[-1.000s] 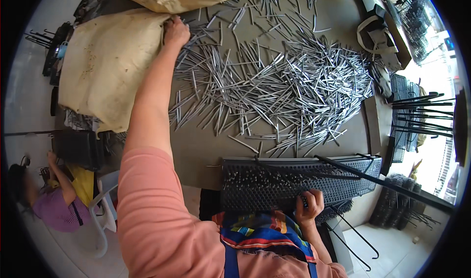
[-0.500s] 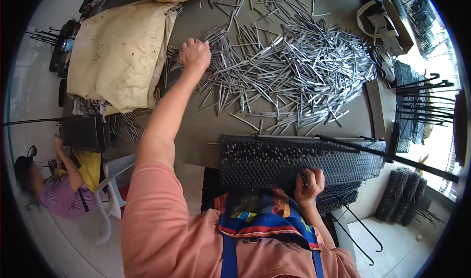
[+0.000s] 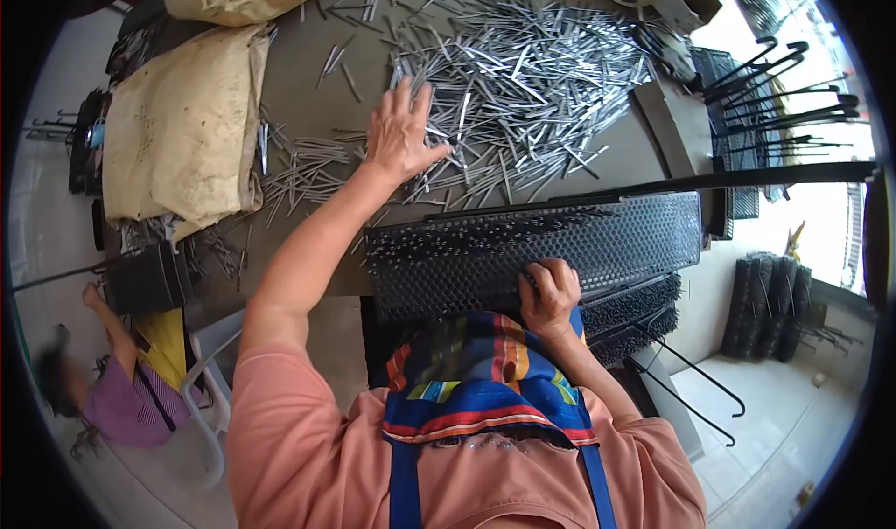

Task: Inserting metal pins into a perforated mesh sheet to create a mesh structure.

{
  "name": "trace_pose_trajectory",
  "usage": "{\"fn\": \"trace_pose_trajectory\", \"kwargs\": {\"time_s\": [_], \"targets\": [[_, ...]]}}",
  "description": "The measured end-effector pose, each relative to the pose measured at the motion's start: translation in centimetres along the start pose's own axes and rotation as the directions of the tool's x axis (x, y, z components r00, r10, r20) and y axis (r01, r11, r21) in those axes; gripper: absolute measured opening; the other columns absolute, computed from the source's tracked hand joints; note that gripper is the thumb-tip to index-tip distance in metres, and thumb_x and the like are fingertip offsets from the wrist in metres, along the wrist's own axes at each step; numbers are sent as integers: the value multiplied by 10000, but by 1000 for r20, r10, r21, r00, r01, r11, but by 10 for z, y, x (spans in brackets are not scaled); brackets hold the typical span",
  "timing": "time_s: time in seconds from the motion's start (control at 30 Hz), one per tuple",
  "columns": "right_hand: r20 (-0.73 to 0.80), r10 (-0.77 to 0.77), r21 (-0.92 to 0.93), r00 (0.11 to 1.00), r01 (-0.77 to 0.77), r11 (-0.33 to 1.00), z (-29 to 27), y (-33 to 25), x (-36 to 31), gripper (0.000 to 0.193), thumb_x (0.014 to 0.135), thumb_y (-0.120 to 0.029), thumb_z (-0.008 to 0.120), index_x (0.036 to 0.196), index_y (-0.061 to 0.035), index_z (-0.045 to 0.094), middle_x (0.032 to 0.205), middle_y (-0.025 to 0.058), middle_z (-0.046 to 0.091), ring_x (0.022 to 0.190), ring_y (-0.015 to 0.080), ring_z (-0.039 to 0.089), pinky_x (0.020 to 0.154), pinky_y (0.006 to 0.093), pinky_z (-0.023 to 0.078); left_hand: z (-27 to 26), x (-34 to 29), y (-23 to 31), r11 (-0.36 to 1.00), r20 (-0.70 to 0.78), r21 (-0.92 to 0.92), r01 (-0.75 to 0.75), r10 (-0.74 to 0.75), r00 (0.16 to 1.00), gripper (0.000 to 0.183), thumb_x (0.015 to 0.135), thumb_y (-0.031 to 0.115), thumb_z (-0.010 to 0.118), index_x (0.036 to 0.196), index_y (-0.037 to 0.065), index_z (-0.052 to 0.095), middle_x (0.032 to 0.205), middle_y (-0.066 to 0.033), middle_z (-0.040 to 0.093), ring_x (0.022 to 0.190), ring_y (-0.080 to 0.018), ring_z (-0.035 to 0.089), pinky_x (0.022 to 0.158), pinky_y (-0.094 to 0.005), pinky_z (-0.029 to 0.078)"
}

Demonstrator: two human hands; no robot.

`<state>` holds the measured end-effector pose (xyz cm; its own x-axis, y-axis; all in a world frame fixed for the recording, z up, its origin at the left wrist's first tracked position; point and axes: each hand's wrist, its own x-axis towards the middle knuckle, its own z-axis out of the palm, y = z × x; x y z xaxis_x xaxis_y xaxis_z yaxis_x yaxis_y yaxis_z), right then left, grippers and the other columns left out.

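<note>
My left hand (image 3: 401, 139) is open with its fingers spread, palm down at the left edge of a heap of thin grey metal strips (image 3: 532, 72) on the table. A long black perforated panel (image 3: 448, 272) lies across the near table edge, in front of my apron. Small dark ends stick up through many holes in its left and far part. My right hand (image 3: 553, 294) rests closed on the panel's near edge, fingers curled; what they hold, if anything, is hidden.
Worn tan sacks (image 3: 182, 123) lie at the left. A long black bar (image 3: 747, 178) runs out to the right from the panel. Black hooked rods (image 3: 784, 100) stick out at the right, bristly black panels (image 3: 635, 319) below. A seated person (image 3: 131, 394) works at the far left.
My left hand has opened out and spread its fingers at the heap's edge. Strips beside it have shifted, baring tabletop beyond it. The whole view has turned; my right hand stays on the panel.
</note>
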<state>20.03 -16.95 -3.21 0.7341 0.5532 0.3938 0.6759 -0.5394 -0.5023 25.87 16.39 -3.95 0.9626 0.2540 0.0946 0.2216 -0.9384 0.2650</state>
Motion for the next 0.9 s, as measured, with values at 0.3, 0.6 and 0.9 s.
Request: {"fn": "trace_pose_trajectory", "kwargs": {"time_s": [0.3, 0.6, 0.9], "targets": [[-21, -16, -22, 1000, 15, 1000, -1, -3, 0, 211, 682, -95, 733, 873, -60, 650, 845, 96, 602, 730, 272, 596, 611, 375, 426, 59, 105, 86, 897, -98, -146, -417, 406, 908, 1228, 656, 592, 773, 1489, -77, 167, 1541, -283, 204, 1452, -394, 190, 1202, -438, 188], [-1, -19, -7, 1000, 19, 1000, 0, 4, -3, 213, 690, -111, 747, 887, -85, 669, 883, 67, 611, 727, 239, 598, 612, 363, 407, 66, 109, 81, 974, 255, 136, -179, 140, 957, 1133, 635, 427, 782, 1472, -75, 206, 1249, -228, 500, 1180, -351, 471, 1001, -450, 396], [-30, -52, 20, 998, 53, 998, 1, 3, -1, 178, 716, -103, 729, 883, -92, 670, 869, 56, 603, 725, 224, 594, 612, 356, 396, 85, 124, 70, 977, 141, 210, -25, -5, 990, 785, 668, 100, 747, 1364, -44, 414, 1170, -222, 609, 1087, -331, 600, 893, -456, 482]]}}
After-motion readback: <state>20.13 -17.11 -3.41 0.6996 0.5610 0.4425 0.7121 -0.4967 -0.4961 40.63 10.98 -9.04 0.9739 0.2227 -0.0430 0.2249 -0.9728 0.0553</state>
